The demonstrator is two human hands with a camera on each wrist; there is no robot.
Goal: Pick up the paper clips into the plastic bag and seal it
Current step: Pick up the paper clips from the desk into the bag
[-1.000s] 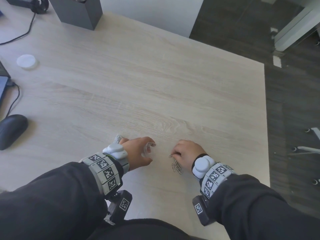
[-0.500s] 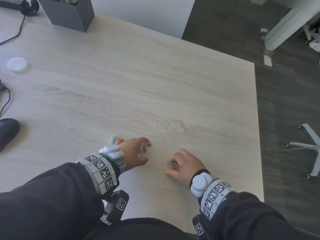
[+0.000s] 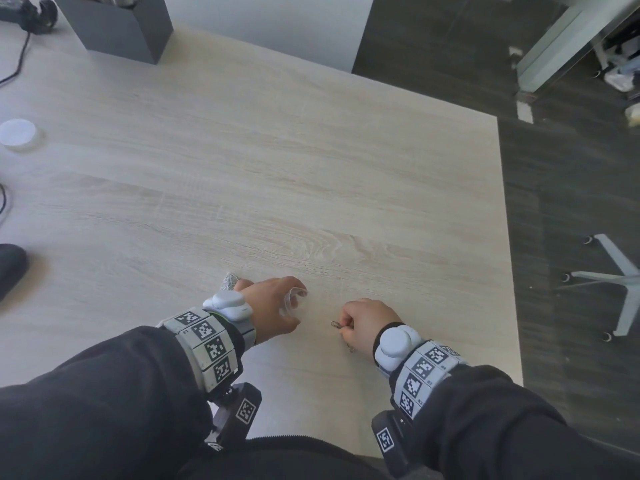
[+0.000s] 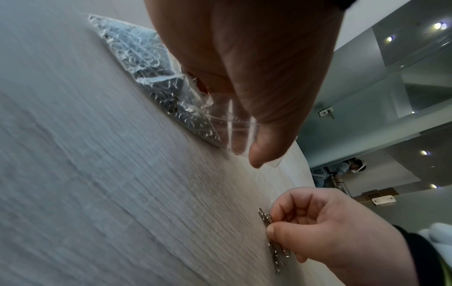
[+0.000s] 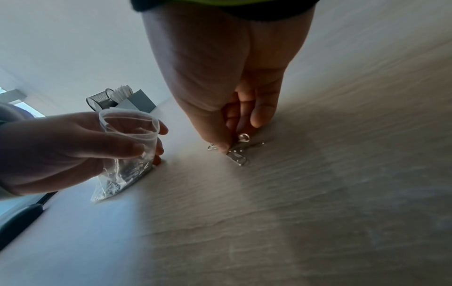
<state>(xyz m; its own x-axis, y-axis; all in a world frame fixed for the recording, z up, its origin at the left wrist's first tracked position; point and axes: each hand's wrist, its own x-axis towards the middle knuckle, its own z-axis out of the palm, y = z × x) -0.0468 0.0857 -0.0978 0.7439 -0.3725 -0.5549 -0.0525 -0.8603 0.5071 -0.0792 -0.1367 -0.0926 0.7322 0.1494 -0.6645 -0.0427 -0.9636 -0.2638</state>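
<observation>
Meanwhile, clips gathered beside an open bag.
Left hand (image 3: 273, 306) grips plastic bag (image 5: 127, 143); at its 3 o'clock, right hand (image 3: 363, 322) pinches paper clips (image 5: 236, 150).

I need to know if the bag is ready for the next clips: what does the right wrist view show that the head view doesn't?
Only the right wrist view shows the plastic bag with its mouth held open in a ring, clips already inside at the bottom. Only the head view shows the white lid and the grey box across the table. Both show the left hand holding the bag and the right hand pinching paper clips.
</observation>
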